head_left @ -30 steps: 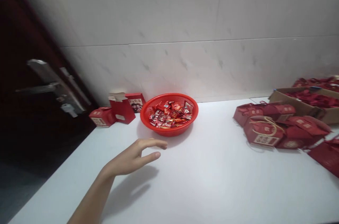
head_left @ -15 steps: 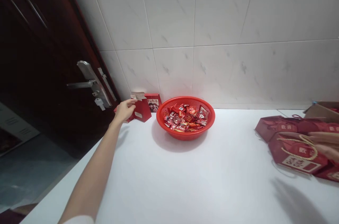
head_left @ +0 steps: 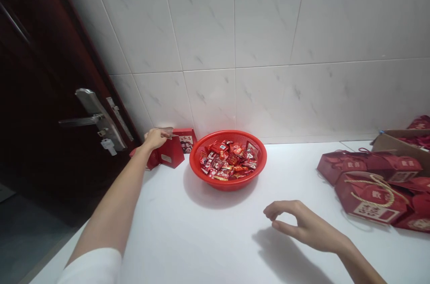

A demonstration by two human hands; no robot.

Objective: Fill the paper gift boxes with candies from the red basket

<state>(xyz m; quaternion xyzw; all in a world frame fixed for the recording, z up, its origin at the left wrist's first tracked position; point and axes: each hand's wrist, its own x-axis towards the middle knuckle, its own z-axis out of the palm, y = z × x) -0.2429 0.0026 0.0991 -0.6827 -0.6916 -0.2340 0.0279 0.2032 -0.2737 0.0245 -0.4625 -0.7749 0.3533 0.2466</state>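
Note:
At the back left of the table, my left hand (head_left: 156, 138) has its fingers closed on the top flap of a red paper gift box (head_left: 174, 153). Its palm hides part of that box. Another red box (head_left: 188, 140) with a printed picture stands just behind, against the wall. My right hand (head_left: 302, 225) hovers over the white table, empty, with curved fingers apart from the thumb. Beyond it sits a red plastic basket (head_left: 228, 187), holding many red-wrapped candies (head_left: 231, 161).
On the right stand several red gift boxes (head_left: 372, 196) with rope handles. Behind them is an open cardboard box (head_left: 391, 143) with red items inside. A tiled wall (head_left: 268, 100) borders the white table (head_left: 201, 239). A dark door with a lever handle (head_left: 80, 121) and keys is at left.
My right hand has come in from the right side to over the table. My left hand has closed on the red gift box's top. The view has shifted slightly right.

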